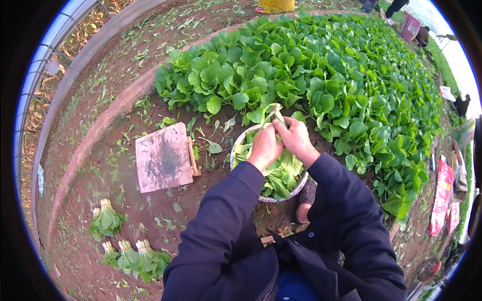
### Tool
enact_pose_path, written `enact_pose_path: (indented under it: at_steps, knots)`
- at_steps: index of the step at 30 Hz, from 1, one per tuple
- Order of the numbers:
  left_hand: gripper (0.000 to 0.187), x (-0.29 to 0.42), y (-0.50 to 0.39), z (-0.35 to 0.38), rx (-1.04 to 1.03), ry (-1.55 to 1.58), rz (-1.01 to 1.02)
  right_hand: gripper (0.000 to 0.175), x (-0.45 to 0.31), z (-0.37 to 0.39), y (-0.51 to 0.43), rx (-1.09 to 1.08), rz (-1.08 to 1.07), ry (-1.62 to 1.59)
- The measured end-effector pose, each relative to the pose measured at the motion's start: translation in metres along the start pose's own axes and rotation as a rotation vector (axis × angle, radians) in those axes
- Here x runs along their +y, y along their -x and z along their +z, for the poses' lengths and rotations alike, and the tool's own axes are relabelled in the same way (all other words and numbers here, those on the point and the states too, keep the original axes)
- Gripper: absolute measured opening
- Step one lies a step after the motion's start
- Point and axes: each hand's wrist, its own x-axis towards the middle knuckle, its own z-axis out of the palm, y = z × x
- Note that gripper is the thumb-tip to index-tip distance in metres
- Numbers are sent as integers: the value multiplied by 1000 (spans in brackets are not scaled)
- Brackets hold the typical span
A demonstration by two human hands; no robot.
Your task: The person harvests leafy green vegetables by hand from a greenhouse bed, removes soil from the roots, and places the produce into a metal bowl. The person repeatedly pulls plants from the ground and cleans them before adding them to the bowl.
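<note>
My left hand (266, 146) and my right hand (295, 137) meet over a round basin (303, 184), both pinching the pale stem end of a leafy green plant (276, 111). Its root end points away from me, and the fingers hide part of the stems. Loose green leaves (280, 178) lie in the basin beneath my hands. Just beyond the hands grows a dense bed of leafy greens (260, 82). To the left, a stained, pale square board (163, 156) rests with a piece of wood at its side.
Several tied bunches of greens (145, 256) lie on the soil at lower left. Red printed sacks (441, 197) lie at right. A yellow container (276, 5) stands at the top. Part of another person (397, 6) shows at upper right. My shoe (308, 191) is beside the basin.
</note>
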Motion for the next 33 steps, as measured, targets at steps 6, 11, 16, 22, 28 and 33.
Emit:
enact_pose_path:
  at_steps: [6,11,16,22,28,33]
  knots:
    - [15,-15,-13,-16,-23,171,-30,39,-22,-27,2,-70,-96,326]
    - [18,-18,-6,-29,-75,426,-46,22,-34,-50,-5,274,-430,413]
    - [17,-8,-4,-35,-51,295,-32,40,-25,-44,-10,79,-429,471]
    - [35,-1,2,-36,117,-46,133,22,-15,-45,-12,-82,-259,214]
    - [35,-12,-4,-49,-151,237,38,22,1,-51,-19,81,-393,400]
    - [35,2,5,-71,-369,829,-236,41,7,-44,-19,4,-418,547]
